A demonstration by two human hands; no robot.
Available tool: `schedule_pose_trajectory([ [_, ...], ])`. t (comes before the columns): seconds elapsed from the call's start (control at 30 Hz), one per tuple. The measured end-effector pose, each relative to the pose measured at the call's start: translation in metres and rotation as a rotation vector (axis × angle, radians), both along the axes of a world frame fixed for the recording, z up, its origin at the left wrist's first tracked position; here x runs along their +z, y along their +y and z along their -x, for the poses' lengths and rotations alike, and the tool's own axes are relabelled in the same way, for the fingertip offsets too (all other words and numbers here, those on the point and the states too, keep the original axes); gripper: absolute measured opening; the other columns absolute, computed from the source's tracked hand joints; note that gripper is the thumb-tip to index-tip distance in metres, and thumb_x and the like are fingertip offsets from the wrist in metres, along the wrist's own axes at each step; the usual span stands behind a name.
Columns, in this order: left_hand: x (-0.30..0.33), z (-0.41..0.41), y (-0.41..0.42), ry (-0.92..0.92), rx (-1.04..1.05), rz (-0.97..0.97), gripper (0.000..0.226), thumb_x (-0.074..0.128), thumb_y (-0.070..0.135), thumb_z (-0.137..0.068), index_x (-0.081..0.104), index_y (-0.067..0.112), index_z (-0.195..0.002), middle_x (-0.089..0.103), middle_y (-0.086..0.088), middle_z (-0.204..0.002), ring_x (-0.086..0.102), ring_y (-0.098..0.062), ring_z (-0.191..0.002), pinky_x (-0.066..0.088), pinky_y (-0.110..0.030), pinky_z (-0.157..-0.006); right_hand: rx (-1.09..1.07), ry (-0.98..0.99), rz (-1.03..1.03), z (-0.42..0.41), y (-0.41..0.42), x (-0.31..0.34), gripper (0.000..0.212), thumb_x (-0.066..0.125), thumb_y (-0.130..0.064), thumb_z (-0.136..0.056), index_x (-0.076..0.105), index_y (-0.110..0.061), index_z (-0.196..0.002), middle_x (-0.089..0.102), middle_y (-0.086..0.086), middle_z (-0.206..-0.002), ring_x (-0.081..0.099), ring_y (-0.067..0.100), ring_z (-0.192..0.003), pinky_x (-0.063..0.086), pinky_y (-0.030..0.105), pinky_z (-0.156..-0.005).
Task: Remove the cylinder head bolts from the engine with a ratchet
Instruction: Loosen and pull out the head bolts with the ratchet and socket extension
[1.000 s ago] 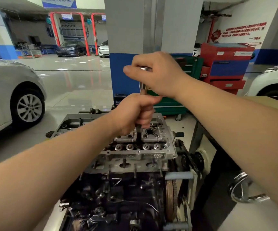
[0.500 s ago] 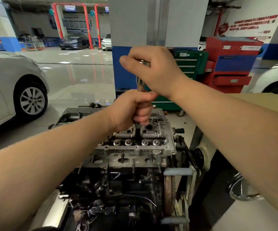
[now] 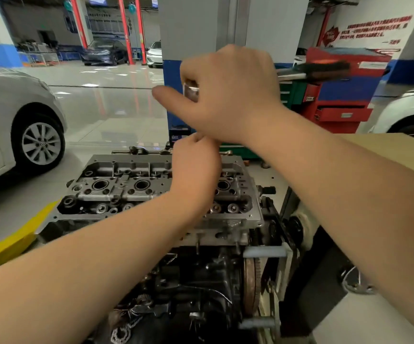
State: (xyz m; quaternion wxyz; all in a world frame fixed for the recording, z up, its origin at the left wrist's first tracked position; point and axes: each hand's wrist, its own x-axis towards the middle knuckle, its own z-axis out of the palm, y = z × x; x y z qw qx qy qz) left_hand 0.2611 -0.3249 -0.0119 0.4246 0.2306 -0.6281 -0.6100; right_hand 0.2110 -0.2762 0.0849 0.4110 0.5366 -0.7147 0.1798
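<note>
Work underway, not complete. Above the grey aluminium cylinder head [image 3: 131, 187], right hand [image 3: 228, 95] grips the chrome ratchet with black handle [image 3: 322, 69]; left hand [image 3: 196, 167] closes below it, its contents hidden. Bolts themselves cannot be made out.

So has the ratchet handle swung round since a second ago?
Yes. The ratchet handle now sticks out right of the right hand, across the red tool cabinet.
</note>
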Motion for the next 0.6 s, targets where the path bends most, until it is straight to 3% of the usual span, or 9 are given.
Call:
schedule_pose_trajectory([
  [0.07,0.004,-0.003,-0.023,-0.083,-0.347,0.042,0.035,0.059,0.019,-0.08,0.035,0.006,-0.057,0.02,-0.016,-0.049,0.017,-0.026,-0.047,0.02,-0.027,-0.046,0.213,-0.117,-0.052,0.016,0.005,0.005,0.056,0.044,-0.07,-0.096,0.065,-0.022,-0.075,0.054,-0.005,-0.061,0.052,0.018,-0.067,0.032,0.032,-0.065],
  [0.13,0.014,-0.008,-0.042,-0.157,-0.77,0.011,0.046,0.064,0.03,-0.085,0.031,0.022,-0.053,0.019,0.002,-0.046,0.016,-0.019,-0.044,0.028,-0.027,-0.049,0.33,-0.153,-0.155,0.022,0.009,0.011,0.052,0.049,-0.066,-0.098,0.071,-0.021,-0.084,0.063,-0.001,-0.071,0.055,0.019,-0.073,0.033,0.031,-0.072],
  [0.2,0.018,-0.011,-0.051,-0.204,-0.922,0.009,0.053,0.064,0.033,-0.088,0.027,0.023,-0.05,0.017,0.002,-0.047,0.017,-0.019,-0.044,0.029,-0.03,-0.053,0.345,-0.132,-0.246,0.023,0.009,0.015,0.053,0.047,-0.066,-0.099,0.07,-0.019,-0.088,0.063,0.0,-0.072,0.054,0.019,-0.074,0.038,0.033,-0.073],
  [0.23,0.016,-0.009,-0.05,-0.187,-0.836,0.016,0.054,0.065,0.032,-0.09,0.029,0.021,-0.05,0.021,0.001,-0.046,0.02,-0.019,-0.044,0.03,-0.031,-0.053,0.312,-0.125,-0.262,0.022,0.009,0.017,0.052,0.044,-0.064,-0.1,0.067,-0.02,-0.087,0.059,-0.001,-0.069,0.053,0.02,-0.072,0.039,0.035,-0.07],
  [0.3,0.005,-0.008,-0.03,-0.113,-0.453,0.089,0.049,0.067,0.033,-0.093,0.041,0.012,-0.057,0.037,-0.003,-0.05,0.034,-0.019,-0.047,0.036,-0.03,-0.053,0.122,-0.102,-0.24,0.019,0.009,0.016,0.049,0.037,-0.06,-0.105,0.056,-0.023,-0.079,0.048,-0.004,-0.064,0.052,0.023,-0.072,0.037,0.036,-0.065],
  [0.37,-0.011,-0.005,0.002,0.024,-0.097,0.11,0.037,0.069,0.033,-0.092,0.053,0.003,-0.077,0.054,-0.001,-0.064,0.047,-0.013,-0.057,0.042,-0.026,-0.052,-0.139,-0.059,-0.153,0.012,0.004,0.014,0.052,0.031,-0.056,-0.106,0.04,-0.022,-0.068,0.035,-0.004,-0.064,0.047,0.027,-0.074,0.031,0.037,-0.064],
  [0.43,-0.022,-0.001,0.027,0.128,0.018,0.058,0.02,0.07,0.031,-0.087,0.061,0.017,-0.097,0.067,0.009,-0.079,0.057,-0.005,-0.067,0.052,-0.023,-0.061,-0.227,-0.033,-0.085,-0.004,-0.004,0.009,0.052,0.035,-0.057,-0.105,0.031,-0.02,-0.069,0.026,-0.002,-0.063,0.041,0.027,-0.072,0.029,0.04,-0.063],
  [0.5,-0.02,0.006,0.032,0.209,0.102,-0.048,0.016,0.062,0.032,-0.079,0.055,0.022,-0.089,0.064,0.012,-0.071,0.054,-0.006,-0.064,0.05,-0.03,-0.067,-0.229,0.016,-0.026,-0.019,-0.013,0.004,0.058,0.04,-0.063,-0.101,0.028,-0.019,-0.065,0.024,-0.003,-0.06,0.037,0.025,-0.059,0.032,0.041,-0.062],
  [0.6,-0.01,0.013,0.017,0.14,0.24,-0.071,0.021,0.05,0.021,-0.075,0.036,0.016,-0.061,0.033,0.012,-0.048,0.025,-0.011,-0.053,0.025,-0.03,-0.057,-0.115,0.025,0.027,-0.01,-0.014,0.001,0.062,0.041,-0.072,-0.095,0.035,-0.022,-0.058,0.033,-0.008,-0.056,0.037,0.023,-0.055,0.032,0.035,-0.059],
])
